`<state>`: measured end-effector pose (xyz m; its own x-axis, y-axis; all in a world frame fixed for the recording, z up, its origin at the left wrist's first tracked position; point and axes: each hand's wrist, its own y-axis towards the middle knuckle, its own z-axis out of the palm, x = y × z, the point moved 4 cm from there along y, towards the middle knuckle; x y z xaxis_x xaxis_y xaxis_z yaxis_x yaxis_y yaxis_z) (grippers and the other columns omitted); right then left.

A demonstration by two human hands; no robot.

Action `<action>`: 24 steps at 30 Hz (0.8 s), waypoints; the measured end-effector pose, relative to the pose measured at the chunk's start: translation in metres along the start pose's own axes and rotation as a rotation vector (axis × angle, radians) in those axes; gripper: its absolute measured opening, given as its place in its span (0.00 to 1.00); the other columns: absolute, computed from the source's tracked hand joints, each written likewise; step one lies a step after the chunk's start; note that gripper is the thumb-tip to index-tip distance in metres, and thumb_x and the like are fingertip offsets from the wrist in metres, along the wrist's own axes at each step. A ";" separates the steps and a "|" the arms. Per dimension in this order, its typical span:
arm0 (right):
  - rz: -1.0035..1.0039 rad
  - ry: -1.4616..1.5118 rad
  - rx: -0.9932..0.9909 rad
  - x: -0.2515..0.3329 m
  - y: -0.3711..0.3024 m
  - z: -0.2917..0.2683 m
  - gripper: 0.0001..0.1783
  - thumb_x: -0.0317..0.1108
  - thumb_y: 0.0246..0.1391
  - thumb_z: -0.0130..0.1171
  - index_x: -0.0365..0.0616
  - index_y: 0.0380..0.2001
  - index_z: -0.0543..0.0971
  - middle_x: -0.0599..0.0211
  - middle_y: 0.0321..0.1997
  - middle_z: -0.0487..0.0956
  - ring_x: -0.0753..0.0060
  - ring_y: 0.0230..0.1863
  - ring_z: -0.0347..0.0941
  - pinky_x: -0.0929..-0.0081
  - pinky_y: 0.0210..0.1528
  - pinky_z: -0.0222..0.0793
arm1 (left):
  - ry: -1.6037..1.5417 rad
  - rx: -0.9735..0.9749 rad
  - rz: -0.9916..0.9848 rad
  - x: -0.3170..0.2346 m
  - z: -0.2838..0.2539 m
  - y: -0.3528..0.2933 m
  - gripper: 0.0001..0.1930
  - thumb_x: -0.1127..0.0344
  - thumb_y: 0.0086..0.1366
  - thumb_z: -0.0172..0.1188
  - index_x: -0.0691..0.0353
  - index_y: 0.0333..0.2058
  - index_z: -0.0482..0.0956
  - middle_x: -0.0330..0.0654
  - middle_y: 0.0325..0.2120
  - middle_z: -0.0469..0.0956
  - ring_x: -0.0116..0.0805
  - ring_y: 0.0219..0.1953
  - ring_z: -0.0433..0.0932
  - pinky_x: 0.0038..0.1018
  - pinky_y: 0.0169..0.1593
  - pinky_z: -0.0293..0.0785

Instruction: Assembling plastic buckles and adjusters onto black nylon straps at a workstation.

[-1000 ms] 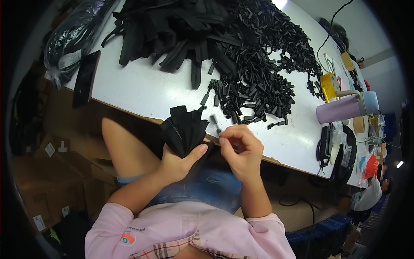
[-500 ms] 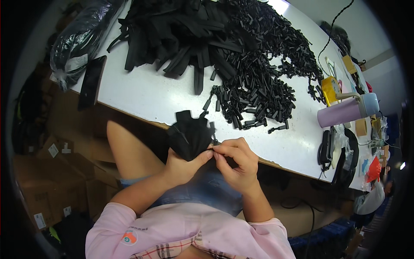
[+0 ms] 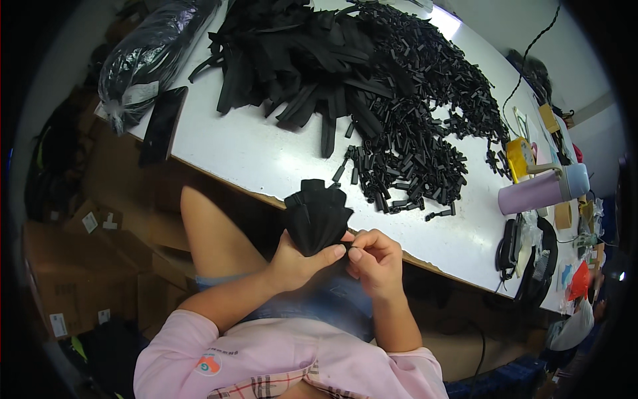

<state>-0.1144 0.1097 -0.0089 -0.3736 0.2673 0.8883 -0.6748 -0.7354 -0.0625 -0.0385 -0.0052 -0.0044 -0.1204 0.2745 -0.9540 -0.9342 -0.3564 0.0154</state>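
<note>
My left hand (image 3: 302, 259) is closed around a fanned bundle of black fabric strips (image 3: 318, 216), which look like zipper tape. The bundle rises above the fist, just off the table's front edge. My right hand (image 3: 377, 261) touches the bundle's right side, thumb and fingers pinched together by the left thumb. Whatever lies in that pinch is too small and covered to make out. Beyond the hands, a large heap of small black pieces (image 3: 425, 169), resembling zipper sliders with pulls, spreads over the white table (image 3: 226, 156). To its left lies a pile of loose black strips (image 3: 286, 60).
A plastic-wrapped black bundle (image 3: 149, 60) and a dark flat phone-like slab (image 3: 163, 126) sit at the table's left edge. Toward the right stand a purple bottle (image 3: 531, 194) and yellow tape roll (image 3: 520, 159). Cardboard boxes (image 3: 86, 279) are on the floor at left.
The view has shifted a little, so the table appears further right. A small black piece that stuck up beside the right fingers is out of sight. The bundle now stands more upright.
</note>
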 end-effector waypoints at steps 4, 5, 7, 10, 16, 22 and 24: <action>0.249 0.157 0.029 -0.005 0.001 -0.001 0.03 0.21 0.44 0.53 0.36 0.24 0.70 0.73 0.16 0.67 0.88 0.12 0.57 0.91 0.13 0.51 | 0.042 0.048 0.029 -0.001 0.002 0.000 0.11 0.76 0.53 0.54 0.66 0.38 0.71 0.39 0.34 0.73 0.24 0.37 0.71 0.21 0.42 0.67; 0.249 0.157 0.031 -0.006 0.000 0.002 0.03 0.21 0.44 0.53 0.36 0.24 0.70 0.73 0.16 0.67 0.88 0.12 0.57 0.91 0.13 0.51 | 0.040 0.031 0.033 -0.002 0.003 0.000 0.11 0.76 0.53 0.54 0.66 0.38 0.71 0.39 0.34 0.73 0.24 0.37 0.71 0.21 0.42 0.67; 0.073 0.062 -0.070 -0.003 -0.003 0.005 0.03 0.22 0.45 0.53 0.35 0.25 0.70 0.73 0.18 0.67 0.88 0.15 0.58 0.91 0.15 0.53 | 0.026 0.020 0.033 -0.003 0.004 0.001 0.11 0.76 0.53 0.54 0.66 0.38 0.71 0.39 0.34 0.73 0.24 0.37 0.71 0.21 0.42 0.67; -0.238 -0.245 -0.156 -0.003 -0.007 0.010 0.03 0.23 0.47 0.52 0.35 0.26 0.70 0.72 0.22 0.68 0.88 0.18 0.60 0.91 0.18 0.54 | 0.017 -0.028 0.028 -0.002 0.008 -0.001 0.11 0.76 0.54 0.53 0.66 0.38 0.71 0.39 0.34 0.73 0.24 0.37 0.71 0.21 0.42 0.67; -0.145 -0.295 0.015 -0.006 -0.009 0.005 0.03 0.26 0.50 0.50 0.37 0.28 0.70 0.74 0.22 0.66 0.89 0.19 0.58 0.93 0.19 0.53 | 0.109 -0.032 0.018 -0.006 0.010 -0.004 0.12 0.75 0.53 0.54 0.66 0.38 0.70 0.39 0.33 0.73 0.24 0.36 0.71 0.20 0.40 0.67; 0.129 0.125 0.072 -0.009 -0.012 0.004 0.04 0.27 0.51 0.50 0.37 0.28 0.71 0.76 0.20 0.67 0.90 0.19 0.57 0.91 0.19 0.51 | 0.189 0.055 -0.010 -0.010 0.005 -0.003 0.12 0.74 0.53 0.54 0.65 0.38 0.70 0.38 0.32 0.73 0.23 0.35 0.70 0.20 0.39 0.67; 0.031 -0.002 0.017 -0.006 -0.012 0.008 0.04 0.27 0.51 0.50 0.37 0.27 0.71 0.75 0.20 0.67 0.89 0.18 0.57 0.90 0.18 0.52 | 0.183 0.011 -0.002 -0.013 0.008 -0.002 0.11 0.73 0.54 0.55 0.65 0.38 0.71 0.38 0.31 0.73 0.22 0.34 0.70 0.19 0.38 0.67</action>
<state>-0.0992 0.1119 -0.0103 -0.3926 0.2429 0.8870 -0.6519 -0.7539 -0.0822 -0.0380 -0.0012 0.0099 -0.0569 0.1077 -0.9926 -0.9382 -0.3458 0.0162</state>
